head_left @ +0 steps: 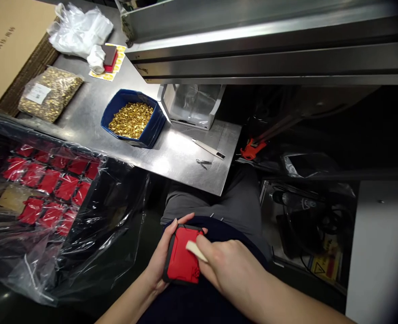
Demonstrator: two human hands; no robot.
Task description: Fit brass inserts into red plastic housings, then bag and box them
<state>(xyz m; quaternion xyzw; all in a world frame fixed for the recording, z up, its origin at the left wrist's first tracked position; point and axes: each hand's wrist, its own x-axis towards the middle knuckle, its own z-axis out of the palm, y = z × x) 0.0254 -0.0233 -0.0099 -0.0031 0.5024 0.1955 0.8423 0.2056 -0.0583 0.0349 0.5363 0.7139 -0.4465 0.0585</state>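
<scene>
My left hand (162, 252) is wrapped round a flat red case with black edges (182, 254), holding it over my lap. My right hand (228, 261) is closed on an off-white, flat stick-like tool (195, 250), whose blunt end lies over the red face of the case. The rest of that tool is hidden in my fingers, so its kind does not show. At the case's lower right corner is a small dark printed mark.
On the metal table (185, 166) stand a blue bin of small brass-coloured parts (131, 120), a white-handled tool (208, 148), small metal snips (203, 163) and a bag of similar parts (50, 93). A plastic-lined container holds several red cases (48, 180). Metal beams (269, 58) overhang the table.
</scene>
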